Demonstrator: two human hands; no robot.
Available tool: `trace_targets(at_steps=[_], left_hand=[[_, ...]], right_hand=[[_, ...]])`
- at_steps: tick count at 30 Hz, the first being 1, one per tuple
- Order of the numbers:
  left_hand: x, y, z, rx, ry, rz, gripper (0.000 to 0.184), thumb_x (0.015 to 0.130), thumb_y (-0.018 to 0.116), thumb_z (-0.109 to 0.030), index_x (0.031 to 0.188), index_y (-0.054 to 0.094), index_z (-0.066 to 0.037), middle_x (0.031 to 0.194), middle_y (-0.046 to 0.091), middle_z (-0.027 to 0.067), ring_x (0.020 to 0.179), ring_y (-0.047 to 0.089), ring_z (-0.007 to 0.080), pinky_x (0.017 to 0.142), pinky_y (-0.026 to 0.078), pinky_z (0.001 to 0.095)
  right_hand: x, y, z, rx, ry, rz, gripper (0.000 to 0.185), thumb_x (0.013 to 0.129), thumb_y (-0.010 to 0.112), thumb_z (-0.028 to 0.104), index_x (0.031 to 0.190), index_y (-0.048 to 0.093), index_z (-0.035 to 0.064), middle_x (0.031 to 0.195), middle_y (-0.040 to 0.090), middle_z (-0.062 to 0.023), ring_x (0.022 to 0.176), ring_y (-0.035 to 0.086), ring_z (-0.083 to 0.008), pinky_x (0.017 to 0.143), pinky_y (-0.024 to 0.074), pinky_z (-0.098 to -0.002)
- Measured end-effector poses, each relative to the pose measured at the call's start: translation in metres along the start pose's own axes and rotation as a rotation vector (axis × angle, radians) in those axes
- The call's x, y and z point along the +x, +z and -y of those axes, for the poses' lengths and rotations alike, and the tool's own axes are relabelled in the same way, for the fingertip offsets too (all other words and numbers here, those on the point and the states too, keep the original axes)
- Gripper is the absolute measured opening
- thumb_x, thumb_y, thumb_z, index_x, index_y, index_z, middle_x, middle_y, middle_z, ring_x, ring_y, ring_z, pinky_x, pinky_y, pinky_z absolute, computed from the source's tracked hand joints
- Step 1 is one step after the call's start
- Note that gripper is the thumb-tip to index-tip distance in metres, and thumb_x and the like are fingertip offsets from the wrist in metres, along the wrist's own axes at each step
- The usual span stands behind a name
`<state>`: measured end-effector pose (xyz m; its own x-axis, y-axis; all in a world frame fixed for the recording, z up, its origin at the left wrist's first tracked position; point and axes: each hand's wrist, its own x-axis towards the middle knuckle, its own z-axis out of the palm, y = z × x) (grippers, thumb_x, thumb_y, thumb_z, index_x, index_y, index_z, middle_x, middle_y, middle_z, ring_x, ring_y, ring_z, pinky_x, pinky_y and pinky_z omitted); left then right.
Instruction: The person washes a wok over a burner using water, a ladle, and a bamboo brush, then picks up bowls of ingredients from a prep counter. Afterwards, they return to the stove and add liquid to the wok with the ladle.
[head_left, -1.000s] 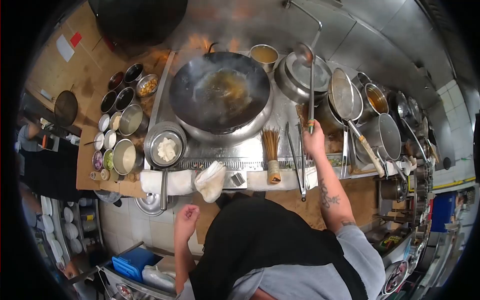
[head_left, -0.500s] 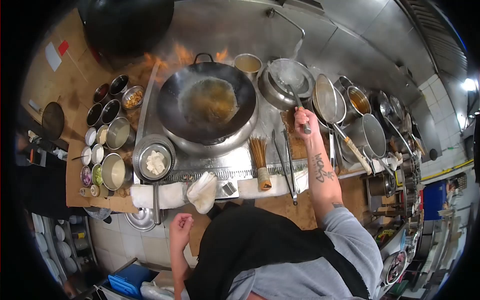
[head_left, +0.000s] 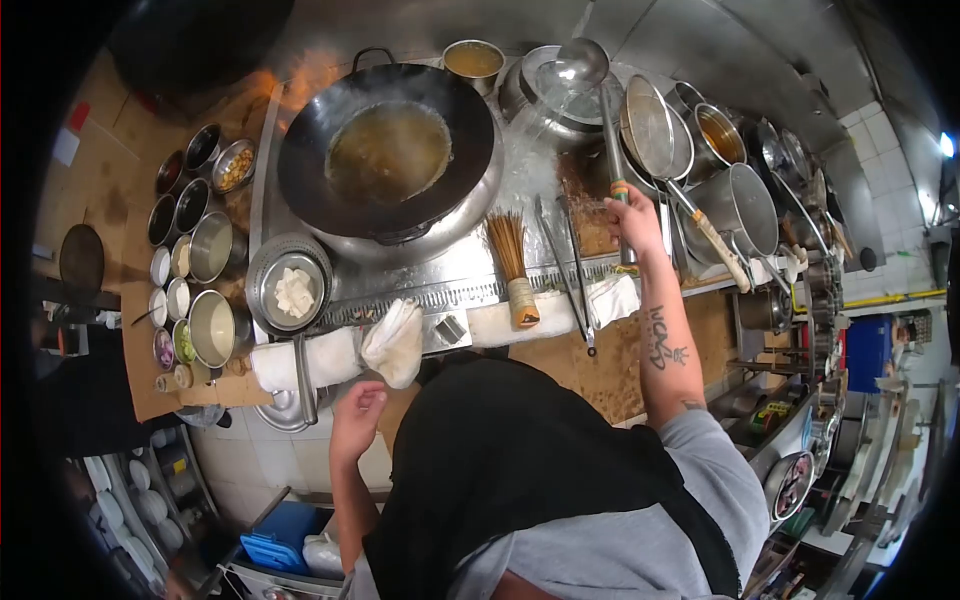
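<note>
My right hand (head_left: 634,222) is closed around the handle of a steel ladle (head_left: 582,66). The ladle's bowl is up over a steel pot (head_left: 545,92) at the back, where water is splashing. Held low near the counter's front edge, my left hand (head_left: 357,415) has loosely bent fingers and nothing in it. Just beyond it lies a folded white cloth (head_left: 393,345). A black wok (head_left: 300,160) sits on the burner, with steaming brownish liquid (head_left: 390,152) inside. Left of my left hand, a strainer (head_left: 303,375) holds white chunks that look like tofu (head_left: 295,292).
Flames (head_left: 305,80) rise behind the wok. A bamboo brush (head_left: 512,265) and tongs (head_left: 566,280) lie at the front. Bowls of ingredients (head_left: 213,245) crowd the left. A mesh skimmer (head_left: 650,125) and a deep pot (head_left: 745,215) stand right. A broth pot (head_left: 473,62) is behind.
The ladle has risen off the pot at the back, its bowl now higher and clear of the water. The wok's liquid looks broader and less foamy. The view has shifted.
</note>
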<state>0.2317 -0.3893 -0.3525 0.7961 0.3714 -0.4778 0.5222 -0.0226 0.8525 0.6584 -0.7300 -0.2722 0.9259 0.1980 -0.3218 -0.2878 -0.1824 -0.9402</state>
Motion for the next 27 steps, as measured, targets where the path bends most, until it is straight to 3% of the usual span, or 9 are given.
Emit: trace_targets(at_steps=[1,3,6,8,9,10,12,20,27], left_hand=[[-0.001,0.001,-0.005,0.042,-0.004,0.027,0.022,0.095,0.065,-0.014,0.112,0.064,0.0,0.092,0.065,0.004,0.082,0.059,0.0099,0.076,0.05,0.025],[-0.006,0.003,-0.012,0.014,-0.026,0.063,0.022,0.095,0.066,-0.014,0.112,0.064,0.0,0.092,0.066,0.005,0.084,0.06,0.0107,0.076,0.05,0.0255],[-0.013,0.008,-0.013,0.024,-0.009,0.091,0.023,0.094,0.067,-0.014,0.113,0.064,0.0,0.092,0.068,0.0062,0.084,0.062,0.0117,0.077,0.051,0.0264],[-0.02,0.009,-0.012,0.038,-0.002,0.081,0.024,0.094,0.068,-0.013,0.114,0.064,0.0,0.092,0.068,0.0069,0.084,0.063,0.0123,0.077,0.052,0.027],[-0.024,0.009,-0.012,0.041,-0.008,0.071,0.025,0.094,0.068,-0.013,0.115,0.064,0.0,0.092,0.069,0.0073,0.083,0.064,0.0127,0.076,0.052,0.0273],[-0.029,0.009,-0.012,0.044,-0.014,0.062,0.025,0.094,0.068,-0.013,0.115,0.063,0.0,0.092,0.069,0.0076,0.083,0.064,0.013,0.076,0.052,0.0275],[-0.037,0.007,-0.01,0.022,-0.027,0.028,0.026,0.094,0.068,-0.014,0.115,0.063,0.001,0.091,0.069,0.0083,0.082,0.065,0.0131,0.076,0.052,0.0274],[-0.037,0.01,0.003,-0.028,-0.042,-0.017,0.029,0.094,0.068,-0.017,0.115,0.063,0.002,0.092,0.068,0.0073,0.082,0.063,0.0126,0.075,0.051,0.0272],[-0.028,0.013,-0.008,0.021,-0.044,-0.005,0.027,0.094,0.068,-0.017,0.114,0.064,0.001,0.092,0.069,0.0082,0.081,0.063,0.0132,0.075,0.052,0.0279]], right_hand=[[0.015,-0.001,-0.008,-0.082,-0.078,-0.049,0.038,0.089,0.062,0.005,0.126,0.051,0.0034,0.066,0.052,-0.0009,0.045,0.045,-0.0097,0.039,0.0393,-0.0284],[0.065,-0.01,-0.031,-0.502,-0.199,-0.204,0.045,0.084,0.062,0.011,0.126,0.054,-0.0028,0.092,0.067,-0.0197,0.077,0.067,-0.0305,0.068,0.0539,-0.0393],[0.087,0.015,-0.008,-0.873,-0.159,-0.332,0.052,0.081,0.061,0.017,0.127,0.053,-0.0055,0.121,0.062,-0.0322,0.121,0.058,-0.0415,0.1,0.0469,-0.0433],[0.123,0.025,0.001,-0.824,0.013,-0.278,0.025,0.081,0.06,0.014,0.096,0.068,-0.0054,0.096,0.07,-0.0274,0.105,0.067,-0.0394,0.082,0.0531,-0.0481],[0.134,0.026,0.01,-0.468,0.077,-0.093,0.019,0.081,0.06,0.01,0.082,0.068,-0.007,0.079,0.07,-0.0203,0.074,0.068,-0.036,0.064,0.0517,-0.0467],[0.095,0.046,0.056,-0.403,0.131,-0.05,0.023,0.094,0.047,0.012,0.081,0.061,0.0,0.058,0.053,-0.0048,0.043,0.047,-0.0177,0.042,0.0422,-0.0312],[0.168,0.009,0.047,0.955,0.662,0.418,0.032,0.097,0.043,0.005,0.066,0.036,0.0129,0.055,0.038,0.0032,0.043,0.039,-0.0056,0.037,0.0339,-0.0182],[0.174,0.056,0.137,0.864,0.396,0.395,0.027,0.095,0.04,0.002,0.07,0.037,0.0099,0.055,0.04,0.0036,0.043,0.042,-0.0072,0.041,0.042,-0.0214],[0.171,0.057,0.167,0.169,0.091,0.183,0.018,0.089,0.047,0.004,0.071,0.051,0.0026,0.058,0.049,-0.0022,0.045,0.047,-0.013,0.043,0.043,-0.0282]])
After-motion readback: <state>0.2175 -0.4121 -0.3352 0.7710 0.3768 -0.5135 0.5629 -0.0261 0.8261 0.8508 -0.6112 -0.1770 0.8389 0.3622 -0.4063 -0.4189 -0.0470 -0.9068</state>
